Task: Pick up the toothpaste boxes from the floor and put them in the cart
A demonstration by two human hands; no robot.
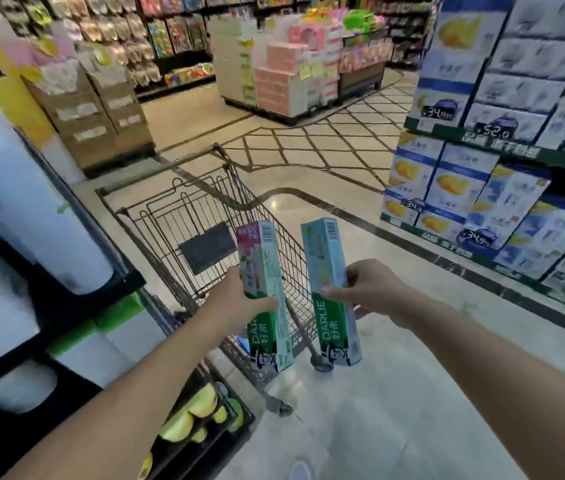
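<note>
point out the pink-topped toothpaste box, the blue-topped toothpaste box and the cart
pink-topped toothpaste box (263, 268): head view, on its upper front face above the thumb
blue-topped toothpaste box (322, 258): head view, on its pale upper face
cart (166, 223): head view, on the wire back wall of the basket

cart (204, 216) ahead on floor (360, 410), two toothpaste boxes (265, 292) side by side before it, shelves (502, 154) right
</note>
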